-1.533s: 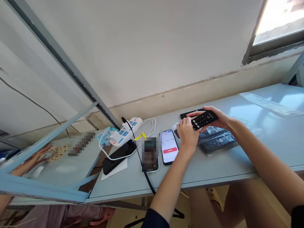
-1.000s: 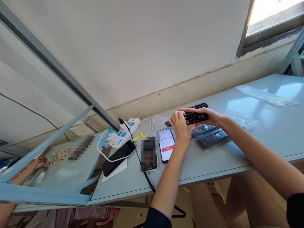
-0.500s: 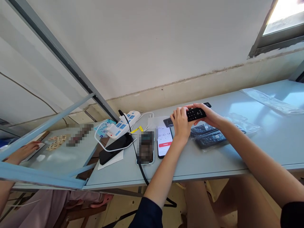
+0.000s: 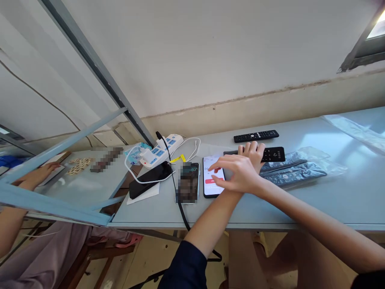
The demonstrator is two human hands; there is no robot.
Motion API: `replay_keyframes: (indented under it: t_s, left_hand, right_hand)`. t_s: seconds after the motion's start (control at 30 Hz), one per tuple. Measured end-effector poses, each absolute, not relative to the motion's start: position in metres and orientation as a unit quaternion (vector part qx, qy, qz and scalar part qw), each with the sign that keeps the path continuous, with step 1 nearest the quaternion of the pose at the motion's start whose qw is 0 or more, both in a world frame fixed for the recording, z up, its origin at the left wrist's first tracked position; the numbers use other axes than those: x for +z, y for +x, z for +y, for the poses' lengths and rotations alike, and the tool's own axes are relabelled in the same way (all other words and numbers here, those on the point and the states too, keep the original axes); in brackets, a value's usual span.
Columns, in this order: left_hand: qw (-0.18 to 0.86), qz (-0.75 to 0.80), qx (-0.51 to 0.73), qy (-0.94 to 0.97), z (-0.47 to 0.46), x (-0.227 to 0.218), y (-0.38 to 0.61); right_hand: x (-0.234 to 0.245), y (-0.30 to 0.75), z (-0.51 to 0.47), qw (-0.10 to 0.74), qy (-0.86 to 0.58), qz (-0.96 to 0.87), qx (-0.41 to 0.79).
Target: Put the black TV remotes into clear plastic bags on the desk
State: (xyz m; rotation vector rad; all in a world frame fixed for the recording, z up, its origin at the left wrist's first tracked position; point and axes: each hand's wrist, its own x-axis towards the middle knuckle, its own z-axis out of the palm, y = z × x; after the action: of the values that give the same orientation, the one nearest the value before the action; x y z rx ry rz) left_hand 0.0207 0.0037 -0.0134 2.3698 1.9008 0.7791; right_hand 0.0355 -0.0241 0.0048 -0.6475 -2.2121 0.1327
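My right hand [image 4: 237, 173] reaches left across my other arm, fingers spread, with the fingertips over the lit screen of a phone [image 4: 213, 185] showing a timer and a red button. Behind it my left hand [image 4: 254, 150] is partly hidden; its fingers curl over the left end of a black remote [image 4: 273, 154] lying on the pale blue table [image 4: 270, 208]. A second black remote [image 4: 256, 136] lies further back, near the wall. Two more remotes in clear plastic bags [image 4: 293, 172] lie to the right of my hands.
Left of the lit phone lie a blurred phone [image 4: 188, 186], a black phone [image 4: 150, 184] on white paper and a white power strip [image 4: 162, 150] with cables. An empty plastic sleeve [image 4: 355, 128] lies far right. Another person's hand [image 4: 45, 168] rests by wooden tiles [image 4: 80, 164] on the neighbouring table.
The remote I held in the air with both hands now lies on the table under my left hand. My right hand let go and moved left over the lit phone.
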Motion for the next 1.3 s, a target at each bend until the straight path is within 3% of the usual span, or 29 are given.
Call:
replay_keyframes:
  t_s: [0.17,0.4,0.8,1.07,1.3]
  left_hand:
    - [-0.041,0.499,0.197,0.843,0.003,-0.012,0.014]
    - [-0.05,0.491,0.183,0.85,0.004,-0.016,0.016]
    - [-0.049,0.489,0.19,0.85,0.0,-0.018,0.017]
    - [-0.092,0.491,0.154,0.853,-0.001,-0.019,0.017]
    - [-0.071,0.491,0.163,0.853,-0.001,-0.02,0.018]
  right_hand:
    - [-0.003,0.015,-0.026,0.212,-0.266,-0.937,0.083]
    - [-0.003,-0.014,-0.024,0.116,-0.221,-0.966,0.065]
    - [-0.009,-0.016,-0.027,0.087,-0.238,-0.965,0.071]
    - [-0.009,-0.017,-0.026,0.109,-0.267,-0.95,0.121]
    - [-0.012,-0.015,-0.027,0.129,-0.264,-0.948,0.123]
